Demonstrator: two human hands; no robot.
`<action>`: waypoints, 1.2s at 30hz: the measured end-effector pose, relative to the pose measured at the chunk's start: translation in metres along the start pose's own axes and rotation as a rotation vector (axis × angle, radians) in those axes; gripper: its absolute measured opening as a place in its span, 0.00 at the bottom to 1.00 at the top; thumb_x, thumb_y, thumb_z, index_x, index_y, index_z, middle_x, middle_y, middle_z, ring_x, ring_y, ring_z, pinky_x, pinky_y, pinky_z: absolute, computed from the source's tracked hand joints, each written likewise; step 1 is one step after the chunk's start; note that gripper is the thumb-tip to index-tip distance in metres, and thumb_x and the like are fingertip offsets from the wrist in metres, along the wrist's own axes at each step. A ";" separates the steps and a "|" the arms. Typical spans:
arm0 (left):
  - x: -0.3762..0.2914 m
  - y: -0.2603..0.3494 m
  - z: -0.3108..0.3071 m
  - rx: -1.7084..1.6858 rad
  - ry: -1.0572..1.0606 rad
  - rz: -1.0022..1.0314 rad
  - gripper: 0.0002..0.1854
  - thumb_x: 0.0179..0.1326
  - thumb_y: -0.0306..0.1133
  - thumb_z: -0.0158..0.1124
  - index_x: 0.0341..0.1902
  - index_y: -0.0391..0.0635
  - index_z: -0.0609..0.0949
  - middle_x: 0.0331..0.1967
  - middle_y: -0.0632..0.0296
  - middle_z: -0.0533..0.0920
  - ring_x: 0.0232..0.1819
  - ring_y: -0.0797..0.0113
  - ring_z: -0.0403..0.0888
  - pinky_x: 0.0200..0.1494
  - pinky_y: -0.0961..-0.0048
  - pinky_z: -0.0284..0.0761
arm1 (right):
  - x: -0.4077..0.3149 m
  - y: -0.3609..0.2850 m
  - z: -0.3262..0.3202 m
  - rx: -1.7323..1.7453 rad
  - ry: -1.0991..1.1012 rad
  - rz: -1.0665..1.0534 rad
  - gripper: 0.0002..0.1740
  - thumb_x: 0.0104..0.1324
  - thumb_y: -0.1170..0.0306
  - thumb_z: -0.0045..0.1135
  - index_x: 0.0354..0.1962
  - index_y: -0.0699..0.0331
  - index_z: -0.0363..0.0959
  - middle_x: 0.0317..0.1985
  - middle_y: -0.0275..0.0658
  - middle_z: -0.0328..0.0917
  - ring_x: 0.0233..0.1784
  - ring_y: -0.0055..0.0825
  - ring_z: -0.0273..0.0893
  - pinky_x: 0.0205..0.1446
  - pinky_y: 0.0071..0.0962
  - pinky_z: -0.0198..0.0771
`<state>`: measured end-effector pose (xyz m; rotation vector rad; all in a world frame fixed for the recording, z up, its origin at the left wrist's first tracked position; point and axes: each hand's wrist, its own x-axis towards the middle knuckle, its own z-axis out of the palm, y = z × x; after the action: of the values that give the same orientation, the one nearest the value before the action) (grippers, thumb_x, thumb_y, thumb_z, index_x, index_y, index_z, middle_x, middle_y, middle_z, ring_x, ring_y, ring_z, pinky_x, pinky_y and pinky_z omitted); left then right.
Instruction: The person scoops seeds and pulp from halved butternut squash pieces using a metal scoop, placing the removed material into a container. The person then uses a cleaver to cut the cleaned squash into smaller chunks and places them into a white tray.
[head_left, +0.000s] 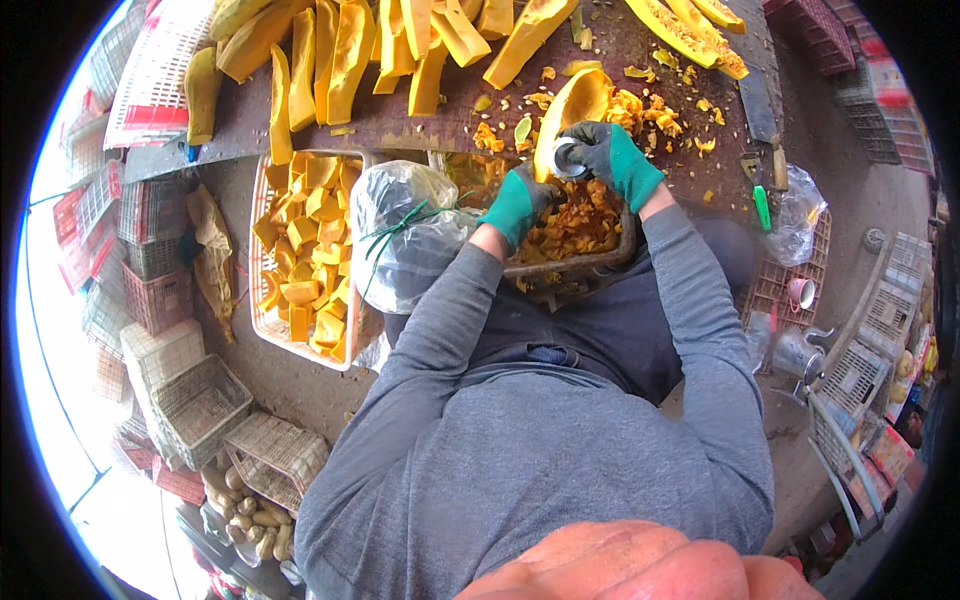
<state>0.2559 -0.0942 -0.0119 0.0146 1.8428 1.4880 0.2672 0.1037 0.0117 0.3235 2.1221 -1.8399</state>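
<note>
A hollowed length of yellow pumpkin (574, 101) leans over the near edge of the worktable (454, 137). My left hand (521, 204), in a green and dark work glove, grips its near end. My right hand (616, 161), gloved alike, holds a round metal scraper (562, 159) against the pumpkin's side. Loose orange pulp (626, 110) lies at the far end of the piece. Beneath my hands, between my legs, stands a bin (581, 261) heaped with pulp and scraps.
Cut pumpkin lengths (349, 64) line the table's far left; seeded ones (686, 34) lie far right. A broad-bladed knife (757, 105) and a green-handled peeler (760, 206) rest at the right edge. Left stand a crate (256, 292) of pumpkin chunks and a tied plastic bag (405, 251).
</note>
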 end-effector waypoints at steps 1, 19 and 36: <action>-0.002 0.001 0.000 0.006 0.010 0.028 0.17 0.49 0.25 0.74 0.45 0.37 0.82 0.29 0.60 0.84 0.27 0.72 0.80 0.28 0.72 0.75 | 0.000 -0.001 0.000 0.035 0.101 0.024 0.17 0.63 0.78 0.63 0.50 0.69 0.80 0.40 0.39 0.86 0.41 0.22 0.83 0.46 0.25 0.79; -0.002 -0.003 -0.001 0.049 0.003 -0.008 0.19 0.52 0.24 0.72 0.49 0.35 0.81 0.31 0.58 0.86 0.25 0.71 0.81 0.25 0.72 0.76 | 0.008 0.015 -0.032 -0.076 0.340 0.013 0.15 0.63 0.73 0.62 0.47 0.66 0.82 0.41 0.45 0.87 0.44 0.29 0.85 0.51 0.31 0.79; -0.006 0.001 -0.012 0.168 0.100 0.099 0.21 0.52 0.26 0.74 0.51 0.36 0.82 0.34 0.61 0.86 0.31 0.73 0.82 0.33 0.73 0.77 | 0.016 0.032 -0.087 -0.421 0.811 -0.232 0.13 0.62 0.72 0.62 0.44 0.69 0.81 0.44 0.49 0.85 0.46 0.41 0.85 0.51 0.35 0.78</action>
<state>0.2532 -0.1069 -0.0077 0.1159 2.0704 1.4182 0.2569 0.1936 -0.0127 0.8566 3.1253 -1.4302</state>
